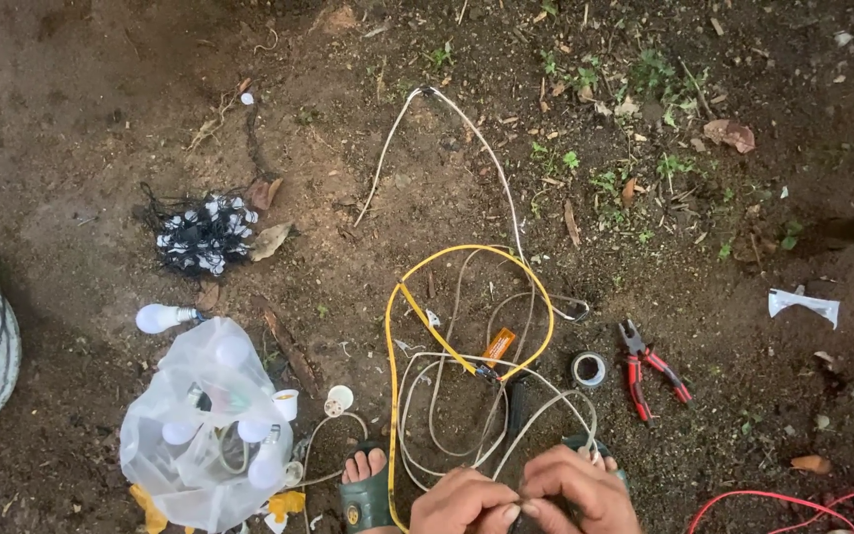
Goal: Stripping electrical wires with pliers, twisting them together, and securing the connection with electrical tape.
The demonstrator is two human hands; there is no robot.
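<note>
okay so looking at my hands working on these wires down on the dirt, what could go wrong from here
Your left hand and right hand pinch a dark piece among the tangled white and yellow cables, so pulling could tighten the loops. Your sandalled foot sits against those loops and might snag. The clear plastic bag of white bulbs lies close by your foot; a yanked cable or a step could crack them.

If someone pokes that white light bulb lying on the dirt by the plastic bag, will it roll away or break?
The light bulb is round and lies on its side, so it would probably roll a little, though the rough soil may stop it. It looks light, and may crack if hit hard.
</note>
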